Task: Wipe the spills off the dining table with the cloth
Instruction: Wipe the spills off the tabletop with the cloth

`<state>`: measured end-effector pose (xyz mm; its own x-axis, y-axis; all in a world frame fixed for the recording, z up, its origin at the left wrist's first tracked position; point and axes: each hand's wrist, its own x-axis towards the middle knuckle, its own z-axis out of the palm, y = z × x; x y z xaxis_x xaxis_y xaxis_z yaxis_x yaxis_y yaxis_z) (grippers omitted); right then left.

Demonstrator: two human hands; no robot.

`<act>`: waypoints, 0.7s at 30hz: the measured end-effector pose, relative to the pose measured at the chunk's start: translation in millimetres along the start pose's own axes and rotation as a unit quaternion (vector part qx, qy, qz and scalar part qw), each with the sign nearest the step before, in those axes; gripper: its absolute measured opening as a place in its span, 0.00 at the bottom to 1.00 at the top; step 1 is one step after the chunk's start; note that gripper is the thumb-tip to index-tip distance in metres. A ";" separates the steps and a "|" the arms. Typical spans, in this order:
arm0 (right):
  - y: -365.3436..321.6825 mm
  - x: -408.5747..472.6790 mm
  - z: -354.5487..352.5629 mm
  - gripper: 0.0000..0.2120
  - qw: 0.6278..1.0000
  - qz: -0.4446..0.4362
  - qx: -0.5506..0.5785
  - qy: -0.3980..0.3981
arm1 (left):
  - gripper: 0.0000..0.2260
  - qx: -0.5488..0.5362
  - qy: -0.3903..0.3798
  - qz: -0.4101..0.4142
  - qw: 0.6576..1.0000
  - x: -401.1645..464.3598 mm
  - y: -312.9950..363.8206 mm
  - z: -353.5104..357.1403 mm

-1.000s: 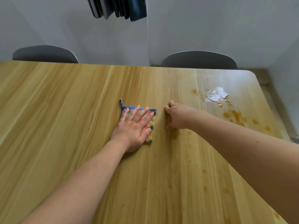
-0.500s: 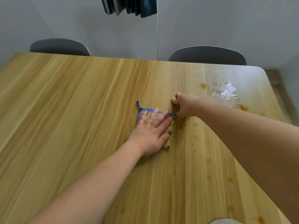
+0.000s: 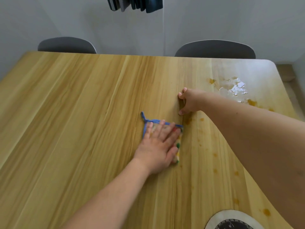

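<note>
Grip: your left hand [image 3: 159,146] lies flat, fingers spread, pressing the cloth [image 3: 179,142] mid-table [image 3: 74,113]; right hand [image 3: 189,101] curled, holding nothing.
Risk: cloth smears the orange drips [image 3: 215,155]; puddle [image 3: 234,88] sits far right, untouched.

Two bare forearms in shot, no sleeves anywhere along them. The left hand [image 3: 158,146], centre frame, wears no glove, ring or watch. The right hand [image 3: 189,101], upper right of centre, is bare too, nails short and unpainted, wrist without any band.
</note>
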<state>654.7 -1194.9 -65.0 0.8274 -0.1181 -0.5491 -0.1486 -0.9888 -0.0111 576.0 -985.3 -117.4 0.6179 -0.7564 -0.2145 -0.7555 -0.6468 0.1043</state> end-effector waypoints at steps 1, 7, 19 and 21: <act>0.2 0.1 0.7 0.44 1.000 0.001 0.006 -0.001 | 0.28 0.004 -0.008 0.035 0.999 -6.0 -1.5 1.1; 1.4 1.6 1.0 0.44 0.999 0.008 0.042 0.005 | 0.26 0.012 0.087 -0.078 0.993 -50.3 -47.6 21.0; -31.9 -65.5 41.2 0.24 0.980 0.000 0.142 0.139 | 0.27 -0.006 0.072 -0.152 0.986 -59.1 -38.2 23.8; -42.1 -96.4 53.5 0.33 0.986 -0.011 0.128 0.105 | 0.28 -0.009 0.058 -0.156 0.986 -58.8 -37.7 20.8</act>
<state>552.2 -1137.1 -56.3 0.9221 -0.1392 -0.3609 -0.2384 -0.9392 -0.2471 563.6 -914.4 -128.8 0.8409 -0.5261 -0.1269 -0.5217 -0.8503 0.0685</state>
